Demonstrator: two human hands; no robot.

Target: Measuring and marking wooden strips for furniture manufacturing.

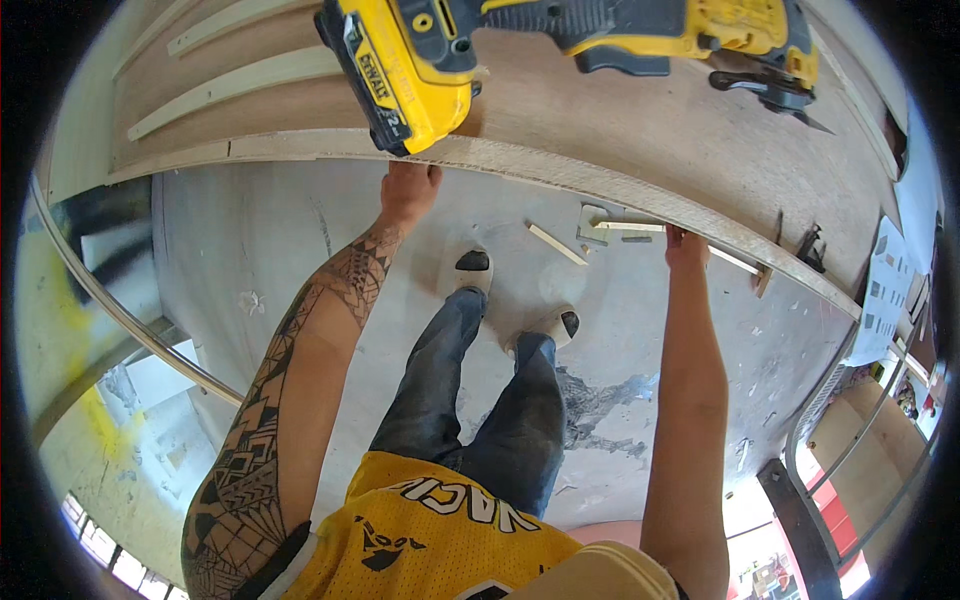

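Observation:
A yellow and black cordless oscillating multi-tool [640,35] looms large over the plywood worktop [600,120], its pointed blade toward the right. Just below its battery, my left hand [408,192] is at the worktop's front edge [290,145]; its fingers are mostly hidden. Farther right, my right hand [687,248] is closed around a thin wooden strip [632,227] close under the same edge. The strip sticks out on both sides of that hand.
A loose wooden offcut [557,244] lies on the grey floor [300,230] beyond my feet. Pale battens [240,90] run along the worktop's left part. A dark clamp-like tool [811,248] is at the right edge. Curved metal tubing [120,310] stands at the left.

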